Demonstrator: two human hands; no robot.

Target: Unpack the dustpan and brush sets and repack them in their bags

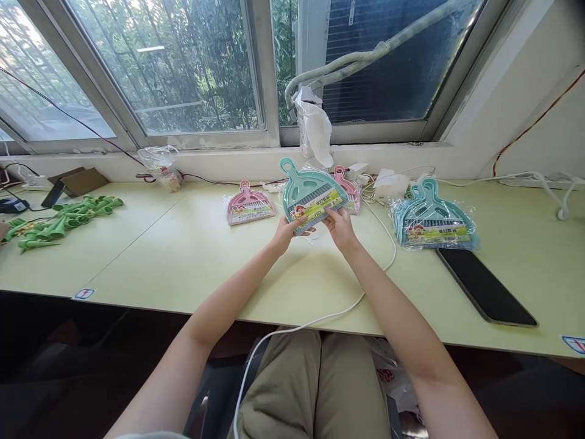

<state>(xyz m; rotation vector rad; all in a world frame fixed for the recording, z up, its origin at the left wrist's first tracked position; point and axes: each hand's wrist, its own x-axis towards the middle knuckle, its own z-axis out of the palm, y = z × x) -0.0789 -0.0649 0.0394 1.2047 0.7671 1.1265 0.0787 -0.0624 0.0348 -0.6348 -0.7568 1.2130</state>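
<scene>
Your left hand (286, 235) and right hand (340, 230) grip a teal dustpan-and-brush set (314, 196) by its lower edge, at twelve o'clock from you above the table (183, 262), its handle toward eleven. From it, a wrapped pink set (249, 206) lies at nine, a stack of teal sets (433, 221) at three, a phone (487, 286) at four.
</scene>
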